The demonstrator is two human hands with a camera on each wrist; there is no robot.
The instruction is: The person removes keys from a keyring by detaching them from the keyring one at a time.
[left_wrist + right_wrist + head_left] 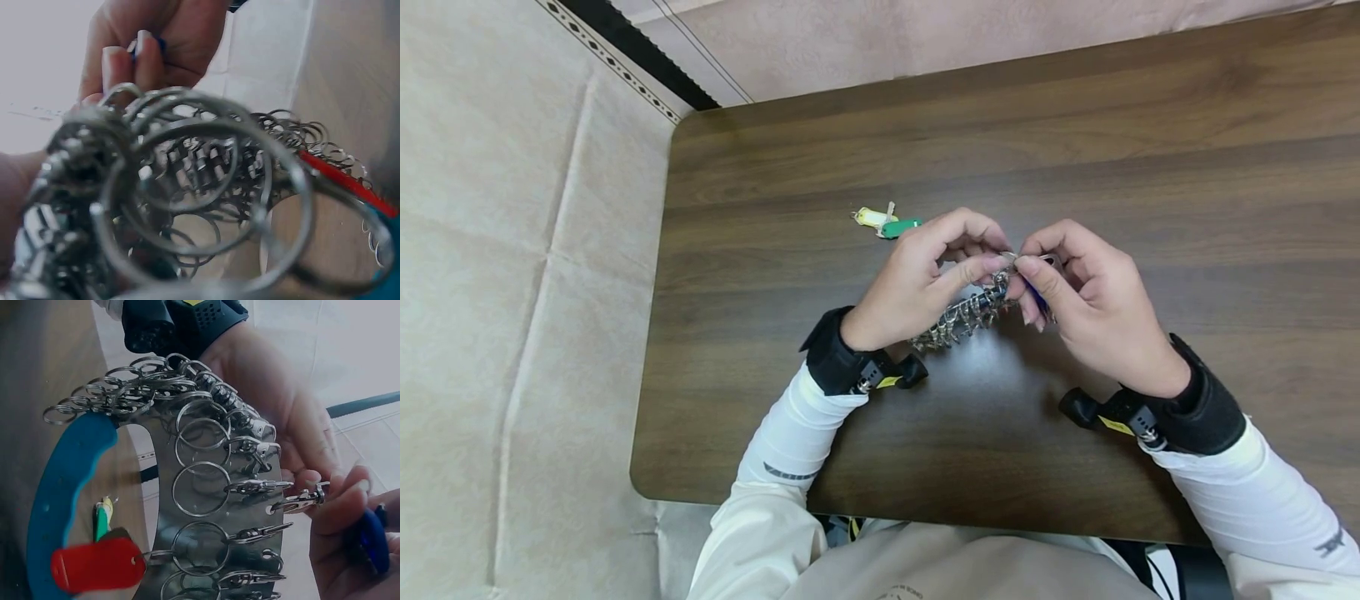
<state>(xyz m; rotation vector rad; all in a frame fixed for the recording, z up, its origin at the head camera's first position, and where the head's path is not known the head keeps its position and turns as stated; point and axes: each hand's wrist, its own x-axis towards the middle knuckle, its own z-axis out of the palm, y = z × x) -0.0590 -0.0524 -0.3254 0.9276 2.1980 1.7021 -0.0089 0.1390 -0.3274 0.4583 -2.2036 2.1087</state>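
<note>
A metal key ring holder [156, 487] with a blue handle [53, 487] carries rows of snap hooks and split rings. My left hand [913, 279] is at its edge, its fingertips pinching a snap hook [303, 499]. Close against those fingertips, my right hand [1090, 304] holds a blue key tag [373, 540]; its fingers partly hide the tag. In the left wrist view, large blurred split rings [206, 187] fill the foreground. A red key tag [100, 564] hangs from one ring of the holder.
On the wooden table [760, 333], beyond my left hand, lie a yellow key tag [871, 217] and a green key tag [899, 228] with keys. The table's rounded left edge borders a pale covering [490, 333].
</note>
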